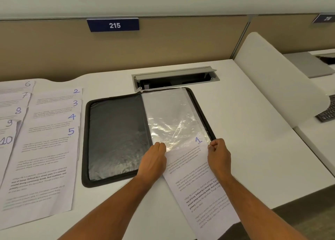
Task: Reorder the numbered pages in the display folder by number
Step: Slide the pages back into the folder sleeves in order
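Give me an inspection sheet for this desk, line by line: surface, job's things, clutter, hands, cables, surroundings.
Surface: white desk.
Job's things: black zip folder open flat; page 1 partly in the folder's clear sleeve, the rest hanging past the desk edge; pages 2 to 5 and 6 to 10 fanned at left.
Clutter: nothing seen.
Hands: left hand at the sleeve opening and page's left edge; right hand pinches the right edge.
Cables: none seen; cable hatch open.
Surroundings: sign 215 on beige partition; keyboard on next desk.
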`<state>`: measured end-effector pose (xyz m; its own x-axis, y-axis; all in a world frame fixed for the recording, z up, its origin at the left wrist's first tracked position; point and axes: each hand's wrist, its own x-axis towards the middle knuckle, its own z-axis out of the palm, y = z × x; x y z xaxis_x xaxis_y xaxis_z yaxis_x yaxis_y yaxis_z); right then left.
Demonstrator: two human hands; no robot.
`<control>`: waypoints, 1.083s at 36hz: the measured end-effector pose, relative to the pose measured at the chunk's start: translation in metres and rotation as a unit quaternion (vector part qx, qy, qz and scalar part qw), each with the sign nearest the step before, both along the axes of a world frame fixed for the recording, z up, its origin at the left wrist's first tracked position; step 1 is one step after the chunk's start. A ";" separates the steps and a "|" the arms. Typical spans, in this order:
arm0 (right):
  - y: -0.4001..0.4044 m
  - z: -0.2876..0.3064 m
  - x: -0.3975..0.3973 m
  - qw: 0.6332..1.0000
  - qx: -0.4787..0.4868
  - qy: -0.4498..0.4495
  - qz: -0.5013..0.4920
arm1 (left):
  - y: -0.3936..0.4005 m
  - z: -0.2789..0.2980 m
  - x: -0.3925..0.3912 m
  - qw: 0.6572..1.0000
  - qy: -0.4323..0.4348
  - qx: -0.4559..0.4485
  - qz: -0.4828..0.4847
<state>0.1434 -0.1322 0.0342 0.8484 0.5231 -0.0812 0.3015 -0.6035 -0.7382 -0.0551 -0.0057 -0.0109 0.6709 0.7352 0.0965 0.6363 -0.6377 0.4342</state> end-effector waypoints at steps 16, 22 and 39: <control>0.006 -0.036 -0.055 0.795 -0.143 -0.262 0.528 | 0.001 0.002 0.000 1.000 0.001 -0.024 -0.020; 0.015 -0.036 -0.049 0.786 -0.193 -0.276 0.519 | 0.002 0.005 -0.001 0.999 -0.019 -0.033 -0.015; 0.041 -0.037 -0.068 0.869 -0.230 -0.254 0.358 | -0.003 0.007 -0.013 0.999 -0.042 0.008 -0.004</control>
